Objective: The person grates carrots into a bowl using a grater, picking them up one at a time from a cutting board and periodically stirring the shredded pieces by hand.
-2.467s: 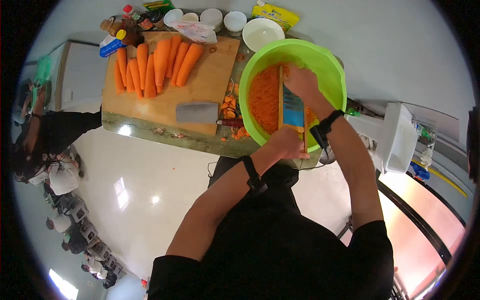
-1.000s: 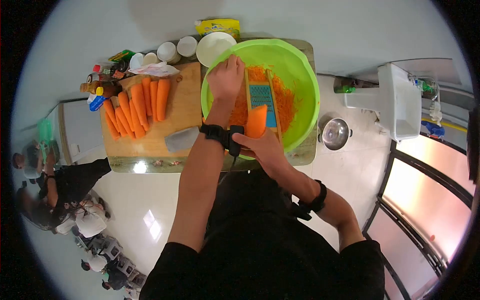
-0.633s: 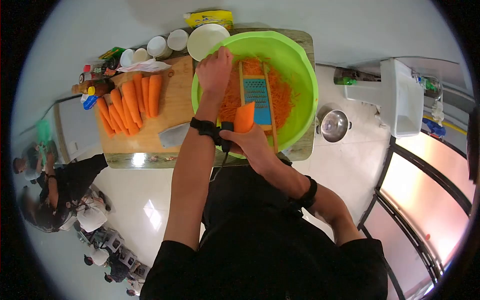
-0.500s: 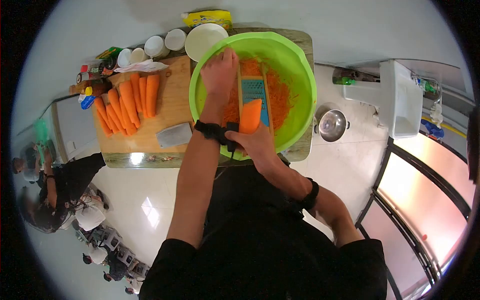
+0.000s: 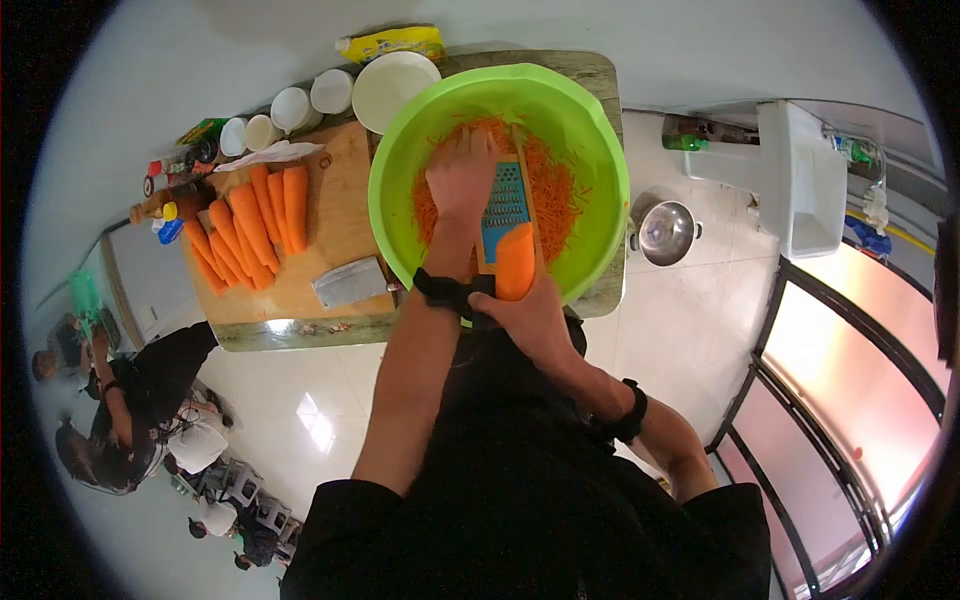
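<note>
The green basin [image 5: 596, 130] holds orange carrot shreds [image 5: 560, 200] and a grater [image 5: 507, 196] with a blue plate and wooden rails. My left hand [image 5: 463, 180] is over the basin at the grater's left side, fingers curled downward; whatever lies under them is hidden. A thick piece of carrot [image 5: 515, 258] is in my right hand [image 5: 540, 318], at the lower end of the grater, near my left wrist. The right fingers are wrapped round its near end.
Left of the basin, a wooden board [image 5: 335, 155] bears several whole carrots [image 5: 294, 208] and a cleaver [image 5: 350, 283]. Bowls [image 5: 394, 90], a yellow pouch [image 5: 400, 43] and bottles line the back. A metal pot [image 5: 665, 234] stands right. Other people [image 5: 125, 400] are at far left.
My left hand has moved right and down, from the basin's left part to the grater's side. The carrot in my right hand sits a little lower on the grater. The view has shifted slightly.
</note>
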Available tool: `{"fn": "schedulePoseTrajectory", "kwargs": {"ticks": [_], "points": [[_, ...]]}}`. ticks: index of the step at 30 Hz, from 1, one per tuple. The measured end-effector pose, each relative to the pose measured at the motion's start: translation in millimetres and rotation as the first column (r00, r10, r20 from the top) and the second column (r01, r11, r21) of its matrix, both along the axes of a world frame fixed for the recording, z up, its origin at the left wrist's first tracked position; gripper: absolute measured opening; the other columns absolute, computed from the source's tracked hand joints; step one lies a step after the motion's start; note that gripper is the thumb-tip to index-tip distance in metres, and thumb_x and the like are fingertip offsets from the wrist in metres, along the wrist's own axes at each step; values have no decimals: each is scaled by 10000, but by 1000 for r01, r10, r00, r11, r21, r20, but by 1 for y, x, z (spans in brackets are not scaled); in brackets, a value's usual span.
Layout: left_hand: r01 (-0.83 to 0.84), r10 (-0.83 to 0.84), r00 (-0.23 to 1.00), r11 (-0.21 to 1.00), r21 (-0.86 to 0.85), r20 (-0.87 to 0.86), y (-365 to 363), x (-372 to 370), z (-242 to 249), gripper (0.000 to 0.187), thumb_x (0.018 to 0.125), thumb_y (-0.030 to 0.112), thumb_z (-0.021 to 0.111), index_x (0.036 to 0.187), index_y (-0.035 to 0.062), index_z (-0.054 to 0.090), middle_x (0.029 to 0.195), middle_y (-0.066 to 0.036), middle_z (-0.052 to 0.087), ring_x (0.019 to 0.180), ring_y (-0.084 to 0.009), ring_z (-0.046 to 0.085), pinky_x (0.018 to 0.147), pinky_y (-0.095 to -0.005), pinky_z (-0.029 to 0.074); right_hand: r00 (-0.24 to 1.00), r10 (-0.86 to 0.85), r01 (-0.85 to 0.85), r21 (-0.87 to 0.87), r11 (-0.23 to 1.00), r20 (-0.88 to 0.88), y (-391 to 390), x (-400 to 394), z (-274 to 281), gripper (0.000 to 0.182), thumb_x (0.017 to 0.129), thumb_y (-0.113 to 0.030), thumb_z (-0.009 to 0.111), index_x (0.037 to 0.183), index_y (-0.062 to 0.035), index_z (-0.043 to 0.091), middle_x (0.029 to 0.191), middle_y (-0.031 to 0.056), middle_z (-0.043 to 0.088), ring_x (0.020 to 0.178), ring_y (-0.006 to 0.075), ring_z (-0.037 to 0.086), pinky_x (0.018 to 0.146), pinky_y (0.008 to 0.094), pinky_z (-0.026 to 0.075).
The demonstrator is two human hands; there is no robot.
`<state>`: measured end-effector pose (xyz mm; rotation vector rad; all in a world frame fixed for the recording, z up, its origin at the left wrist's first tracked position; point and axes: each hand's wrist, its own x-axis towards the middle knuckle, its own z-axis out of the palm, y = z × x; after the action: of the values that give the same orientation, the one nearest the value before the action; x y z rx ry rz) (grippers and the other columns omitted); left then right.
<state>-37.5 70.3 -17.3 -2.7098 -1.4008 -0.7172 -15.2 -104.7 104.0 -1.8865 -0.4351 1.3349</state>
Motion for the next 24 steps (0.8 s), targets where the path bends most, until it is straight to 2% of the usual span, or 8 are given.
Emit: {"fn": "schedulePoseTrajectory", "kwargs": {"ticks": [4, 10, 13, 16, 17, 19, 21, 24], "points": [[34, -41, 991, 998, -53, -129, 3, -6, -15, 194, 864, 236, 663, 728, 148, 556, 569, -37, 572, 523, -229, 606, 467, -383, 510, 999, 3, -4, -38, 999, -36, 12, -4, 6, 682, 679, -276, 854, 1178, 39, 512, 1029, 169, 610, 955, 281, 605, 843, 400, 494], [64, -67, 997, 995, -79, -42, -12, -18, -16, 154, 864, 237, 661, 784, 125, 591, 669, -76, 625, 642, -245, 648, 568, -410, 551, 991, 64, -82, -154, 985, -122, 5, -4, -17, 634, 736, -331, 812, 1149, 45, 512, 1027, 186, 621, 973, 308, 633, 840, 426, 502], [19, -20, 1000, 999, 43, 24, -7, -21, -7, 198, 827, 163, 671, 692, 123, 531, 568, -45, 508, 638, -225, 595, 534, -347, 528, 980, 177, -166, -115, 979, 94, -3, 3, -24, 662, 754, -379, 797, 1160, 50, 500, 967, 196, 654, 953, 344, 657, 815, 441, 519], [108, -103, 993, 988, -111, 53, -2, -32, 5, 165, 872, 189, 635, 745, 120, 556, 589, -56, 524, 658, -254, 611, 534, -376, 528, 979, 51, -90, -197, 976, -197, 19, 29, 4, 732, 762, -434, 784, 1215, 45, 466, 933, 226, 673, 900, 396, 671, 786, 472, 532], [111, -106, 993, 988, -106, 52, -3, -36, 9, 165, 872, 189, 635, 745, 120, 556, 589, -56, 524, 658, -254, 611, 534, -376, 528, 976, 217, -218, -195, 956, -28, 21, 39, 1, 684, 795, -432, 760, 1200, 46, 485, 937, 210, 675, 840, 336, 687, 735, 440, 547], [11, -136, 960, 892, -453, -245, -7, -44, 14, 145, 891, 221, 624, 829, 94, 591, 697, -115, 620, 688, -315, 632, 620, -435, 530, 918, 367, -334, -206, 920, 151, 25, 60, -11, 638, 829, -430, 736, 1185, 47, 504, 941, 193, 676, 780, 276, 704, 684, 409, 562], [145, -252, 955, 856, -496, -157, -18, -61, 24, 135, 883, 221, 623, 851, 95, 585, 721, -112, 622, 717, -314, 631, 642, -442, 528, 783, 384, -293, -253, 922, 489, 24, 76, -29, 659, 811, -472, 726, 1167, 42, 517, 938, 251, 678, 860, 406, 688, 730, 472, 541], [392, -475, 880, 724, -567, 3, -49, -82, 38, 140, 867, 229, 625, 886, 99, 576, 799, -104, 623, 773, -310, 629, 676, -446, 525, 731, 495, -320, -406, 856, 470, 39, 94, -19, 620, 825, -482, 696, 1144, 25, 535, 954, 276, 676, 910, 473, 649, 775, 508, 523]]}}
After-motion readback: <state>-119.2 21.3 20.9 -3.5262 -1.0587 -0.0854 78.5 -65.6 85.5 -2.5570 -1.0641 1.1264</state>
